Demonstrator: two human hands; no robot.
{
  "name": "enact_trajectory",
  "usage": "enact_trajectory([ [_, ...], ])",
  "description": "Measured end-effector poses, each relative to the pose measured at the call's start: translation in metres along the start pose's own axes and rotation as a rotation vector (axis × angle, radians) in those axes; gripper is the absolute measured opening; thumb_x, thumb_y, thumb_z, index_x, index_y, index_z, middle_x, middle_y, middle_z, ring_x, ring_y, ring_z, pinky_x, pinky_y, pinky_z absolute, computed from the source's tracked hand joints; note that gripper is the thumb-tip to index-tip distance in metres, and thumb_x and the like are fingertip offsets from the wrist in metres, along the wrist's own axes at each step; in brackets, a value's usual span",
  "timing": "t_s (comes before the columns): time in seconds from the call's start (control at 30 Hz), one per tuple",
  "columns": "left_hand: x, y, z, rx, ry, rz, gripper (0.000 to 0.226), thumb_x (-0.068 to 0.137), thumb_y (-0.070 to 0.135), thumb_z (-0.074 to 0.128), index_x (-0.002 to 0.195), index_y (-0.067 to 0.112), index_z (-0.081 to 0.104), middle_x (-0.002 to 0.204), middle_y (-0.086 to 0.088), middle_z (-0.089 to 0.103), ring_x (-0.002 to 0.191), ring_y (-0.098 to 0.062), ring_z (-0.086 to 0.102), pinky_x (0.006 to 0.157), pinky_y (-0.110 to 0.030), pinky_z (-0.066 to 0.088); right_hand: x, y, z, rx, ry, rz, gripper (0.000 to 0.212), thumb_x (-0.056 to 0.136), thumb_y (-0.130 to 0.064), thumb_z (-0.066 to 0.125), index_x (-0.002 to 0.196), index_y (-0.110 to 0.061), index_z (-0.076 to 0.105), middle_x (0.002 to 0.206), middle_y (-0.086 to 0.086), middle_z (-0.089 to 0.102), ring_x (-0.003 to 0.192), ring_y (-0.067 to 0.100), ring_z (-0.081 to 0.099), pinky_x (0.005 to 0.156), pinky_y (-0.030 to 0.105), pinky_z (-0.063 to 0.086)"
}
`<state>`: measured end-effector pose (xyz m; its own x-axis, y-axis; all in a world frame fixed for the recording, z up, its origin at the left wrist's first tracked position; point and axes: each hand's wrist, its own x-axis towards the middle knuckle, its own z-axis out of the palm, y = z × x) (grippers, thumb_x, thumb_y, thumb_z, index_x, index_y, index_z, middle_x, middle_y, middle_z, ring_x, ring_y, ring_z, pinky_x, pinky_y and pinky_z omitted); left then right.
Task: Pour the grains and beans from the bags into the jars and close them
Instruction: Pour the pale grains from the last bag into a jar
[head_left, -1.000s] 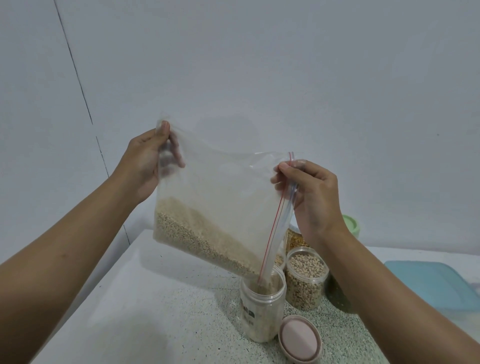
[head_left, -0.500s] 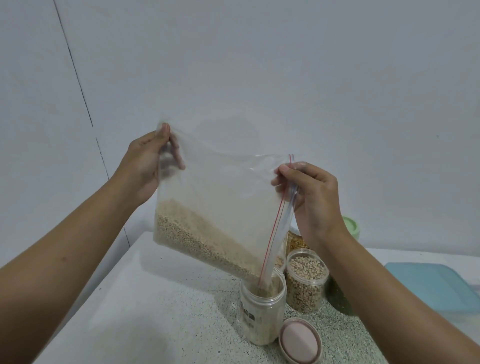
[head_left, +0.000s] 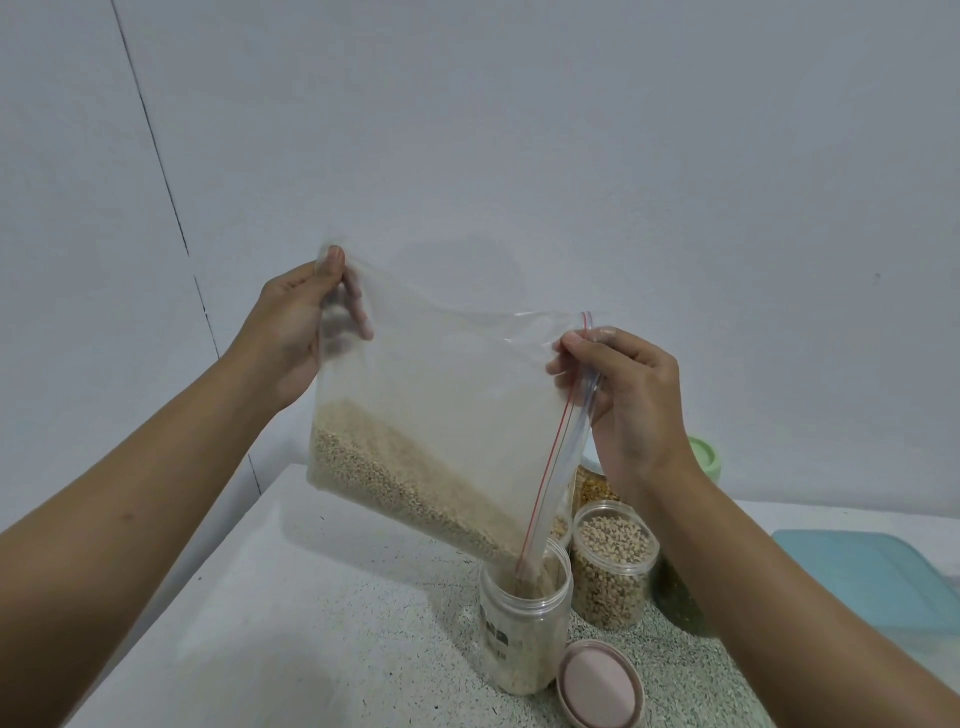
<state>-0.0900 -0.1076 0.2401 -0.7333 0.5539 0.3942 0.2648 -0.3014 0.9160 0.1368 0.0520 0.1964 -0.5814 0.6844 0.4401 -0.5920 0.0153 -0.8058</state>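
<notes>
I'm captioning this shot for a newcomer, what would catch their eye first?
A clear zip-top plastic bag of pale grain, held tilted mid-frame by the left hand and right hand, pours into an open clear plastic jar below. A round pink lid lies beside the jar.

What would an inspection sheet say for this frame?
Surface: speckled counter.
Job's things: clear bag tilted, its mouth in the open jar; grain lies along its lower side; pink lid lies beside the jar; bean jar unlidded behind.
Clutter: teal container at right; green lid behind.
Grippers: left hand pinches the bag's upper corner; right hand pinches its zip edge.
Cables: nothing seen.
Surroundings: plain wall.
</notes>
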Motion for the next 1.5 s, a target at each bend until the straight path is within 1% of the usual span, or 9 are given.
enact_trajectory([
  [0.2, 0.0001, 0.0006, 0.0016, 0.001, -0.002, 0.001, 0.037, 0.105, 0.040, 0.051, 0.081, 0.015, 0.062, 0.066, -0.005, 0.064, 0.058, -0.021, 0.061, 0.077, -0.040, 0.044, 0.0001, -0.0001, -0.0009, -0.001, 0.006, 0.006, 0.025, 0.090, 0.002, 0.065, 0.070, -0.009, 0.075, 0.070, 0.008, 0.069, 0.069, 0.022, 0.063, 0.065, 0.026, 0.049],
  [0.37, 0.0001, -0.0002, 0.0017, 0.012, 0.002, -0.003, 0.037, 0.105, 0.041, 0.051, 0.078, 0.017, 0.064, 0.066, -0.005, 0.065, 0.058, -0.021, 0.062, 0.078, -0.042, 0.041, 0.0003, -0.0004, -0.0009, -0.006, 0.008, 0.009, 0.028, 0.090, 0.002, 0.065, 0.068, -0.012, 0.076, 0.069, 0.007, 0.069, 0.068, 0.021, 0.063, 0.064, 0.026, 0.049],
  [0.5, -0.0002, 0.0015, 0.0023, 0.006, 0.001, 0.003, 0.037, 0.105, 0.040, 0.051, 0.080, 0.016, 0.064, 0.067, -0.006, 0.064, 0.059, -0.022, 0.062, 0.080, -0.042, 0.041, -0.0003, -0.0008, -0.0011, -0.002, 0.013, 0.012, 0.023, 0.090, 0.002, 0.065, 0.071, -0.008, 0.074, 0.068, 0.007, 0.069, 0.068, 0.020, 0.063, 0.064, 0.026, 0.049],
  [0.87, 0.0012, 0.0033, 0.0032, 0.002, -0.016, -0.001, 0.038, 0.104, 0.042, 0.052, 0.079, 0.015, 0.063, 0.065, -0.008, 0.064, 0.060, -0.023, 0.061, 0.085, -0.046, 0.040, -0.0002, -0.0009, -0.0019, 0.010, 0.021, 0.021, 0.024, 0.090, 0.002, 0.065, 0.071, -0.009, 0.074, 0.069, 0.007, 0.068, 0.067, 0.020, 0.063, 0.064, 0.026, 0.048],
  [1.1, 0.0028, 0.0042, 0.0034, -0.002, -0.019, -0.001, 0.038, 0.104, 0.041, 0.052, 0.078, 0.016, 0.064, 0.065, -0.007, 0.065, 0.060, -0.022, 0.061, 0.084, -0.045, 0.040, 0.0006, -0.0001, -0.0022, 0.008, 0.020, 0.016, 0.020, 0.091, 0.002, 0.064, 0.074, -0.005, 0.072, 0.069, 0.007, 0.068, 0.067, 0.020, 0.063, 0.064, 0.026, 0.049],
  [1.4, 0.0043, 0.0042, 0.0042, 0.001, -0.023, -0.003, 0.039, 0.104, 0.041, 0.052, 0.077, 0.015, 0.063, 0.064, -0.008, 0.064, 0.061, -0.024, 0.060, 0.086, -0.046, 0.039, 0.0012, 0.0008, -0.0025, 0.026, 0.025, 0.014, 0.026, 0.090, 0.004, 0.064, 0.069, -0.008, 0.073, 0.068, 0.006, 0.068, 0.065, 0.019, 0.063, 0.064, 0.026, 0.049],
  [1.5, 0.0047, 0.0045, 0.0048, 0.003, -0.025, 0.002, 0.038, 0.104, 0.041, 0.052, 0.078, 0.015, 0.062, 0.065, -0.007, 0.064, 0.060, -0.023, 0.060, 0.086, -0.046, 0.039, 0.0020, 0.0008, -0.0026, 0.024, 0.032, 0.015, 0.024, 0.090, 0.003, 0.064, 0.070, -0.007, 0.073, 0.067, 0.006, 0.068, 0.065, 0.018, 0.063, 0.064, 0.026, 0.049],
])
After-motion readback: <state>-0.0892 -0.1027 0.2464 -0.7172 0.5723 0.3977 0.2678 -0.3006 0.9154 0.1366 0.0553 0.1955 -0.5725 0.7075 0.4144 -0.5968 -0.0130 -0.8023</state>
